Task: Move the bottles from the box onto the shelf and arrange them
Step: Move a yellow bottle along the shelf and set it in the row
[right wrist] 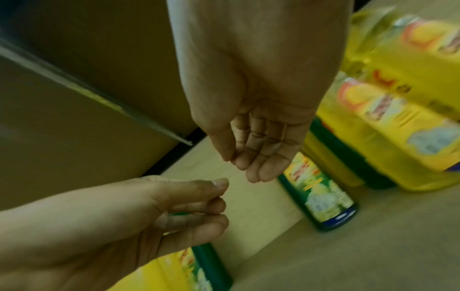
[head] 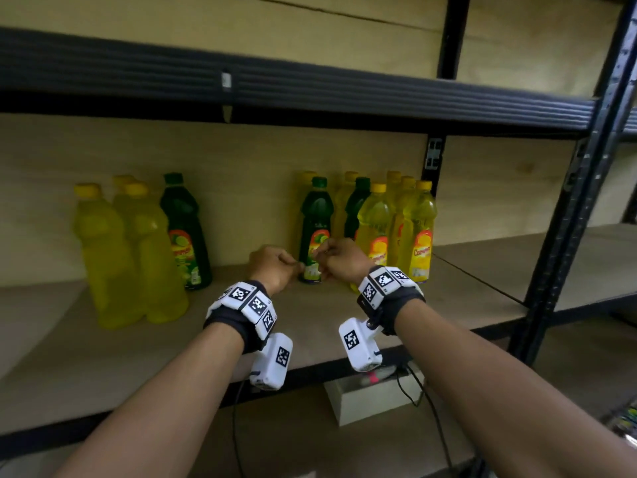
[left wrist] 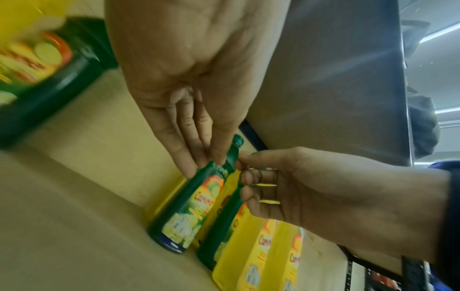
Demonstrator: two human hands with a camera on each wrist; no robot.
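Green bottle [head: 314, 229] upright on the shelf [head: 344, 326], at the left edge of the yellow bottles [head: 396, 222]. Left hand [head: 275, 267] and right hand [head: 339, 258] flank its lower body, fingers loosely curled, grasping nothing. Full, rigid, smooth plastic: probably heavy and slippery; best gripped at the labelled waist.

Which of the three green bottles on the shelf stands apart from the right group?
The dark green plastic bottle beside the left yellow bottles; the other two stand on the right.
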